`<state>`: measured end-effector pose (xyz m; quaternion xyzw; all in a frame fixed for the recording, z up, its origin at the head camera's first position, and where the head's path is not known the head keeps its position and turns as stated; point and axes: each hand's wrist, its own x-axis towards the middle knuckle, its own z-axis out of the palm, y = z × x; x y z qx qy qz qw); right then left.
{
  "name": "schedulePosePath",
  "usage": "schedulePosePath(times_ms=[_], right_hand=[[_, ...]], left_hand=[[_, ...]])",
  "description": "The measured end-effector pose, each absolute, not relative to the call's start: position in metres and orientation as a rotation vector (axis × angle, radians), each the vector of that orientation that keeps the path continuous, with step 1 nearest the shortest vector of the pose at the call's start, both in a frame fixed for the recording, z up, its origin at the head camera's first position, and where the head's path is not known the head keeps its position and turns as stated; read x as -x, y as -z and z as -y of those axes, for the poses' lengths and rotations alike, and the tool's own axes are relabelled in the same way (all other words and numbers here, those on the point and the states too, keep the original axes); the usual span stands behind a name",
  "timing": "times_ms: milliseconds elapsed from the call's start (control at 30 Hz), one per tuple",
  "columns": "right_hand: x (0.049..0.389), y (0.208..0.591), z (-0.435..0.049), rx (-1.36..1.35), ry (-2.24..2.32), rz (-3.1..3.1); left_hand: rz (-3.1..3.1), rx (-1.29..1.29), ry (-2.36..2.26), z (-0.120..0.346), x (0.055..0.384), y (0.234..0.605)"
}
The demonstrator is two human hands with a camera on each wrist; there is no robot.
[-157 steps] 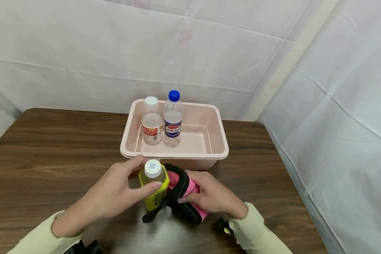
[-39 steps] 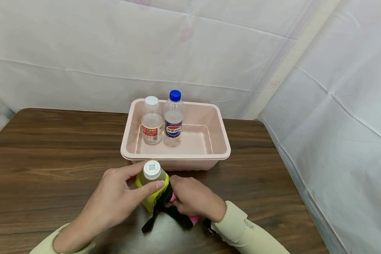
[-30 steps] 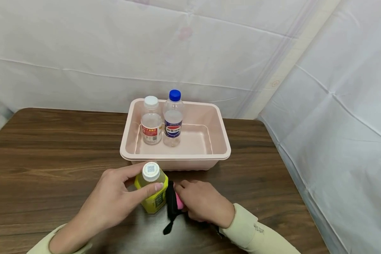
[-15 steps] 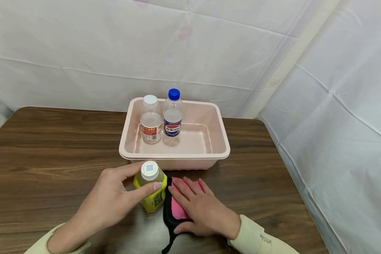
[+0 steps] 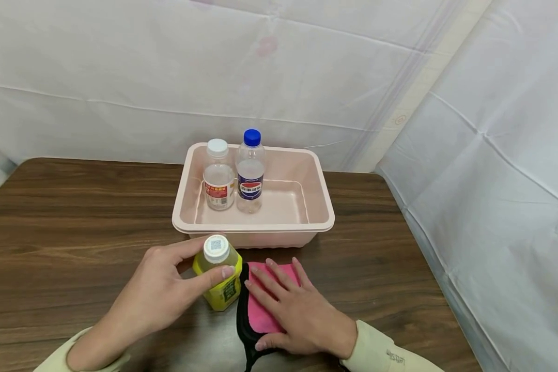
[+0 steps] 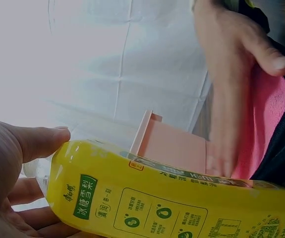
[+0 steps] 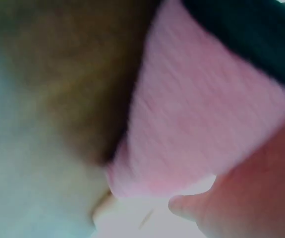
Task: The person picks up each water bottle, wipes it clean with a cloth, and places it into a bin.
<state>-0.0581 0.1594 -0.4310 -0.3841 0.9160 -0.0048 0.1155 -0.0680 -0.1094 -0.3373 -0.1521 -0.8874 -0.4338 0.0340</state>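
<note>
My left hand (image 5: pixel 165 287) holds a drink bottle (image 5: pixel 217 287) with a yellow label and white cap, thumb on the near side and fingers round the far side. The bottle stands upright on the table, in front of the tub. In the left wrist view, the bottle's label (image 6: pixel 147 198) fills the lower part. To its right lies a pink cloth (image 5: pixel 260 312) with a wide black border and a black strap. My right hand (image 5: pixel 302 318) rests flat on it with fingers spread, covering its right part. The right wrist view shows the pink cloth (image 7: pixel 192 119) close up and blurred.
Behind the hands stands a pale pink plastic tub (image 5: pixel 260 227). Inside its left half are a clear bottle with a white cap (image 5: pixel 218 178) and a clear bottle with a blue cap (image 5: pixel 250 175). White sheeting (image 5: pixel 214 62) hangs behind and to the right of the brown wooden table (image 5: pixel 83 222).
The pink cloth was bunched in my right hand against the yellow bottle; it now lies flat beside it. My right hand has let go and spread out. My left hand keeps its grip.
</note>
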Motion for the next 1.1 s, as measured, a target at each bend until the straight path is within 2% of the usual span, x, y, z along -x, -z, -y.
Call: schedulePosePath(times_ms=[267, 667, 1100], right_hand=[[0.055, 0.407, -0.171, 1.158, 0.064, -2.821], [0.056, 0.370, -0.191, 1.052, 0.119, -2.962], [0.086, 0.354, -0.223, 0.830, 0.249, -3.047]], left_hand=[[2.739, 0.463, 1.306, 0.109, 0.068, 0.337], [2.709, 0.499, 1.269, 0.108, 0.067, 0.338], [2.682, 0.514, 1.251, 0.108, 0.065, 0.340]])
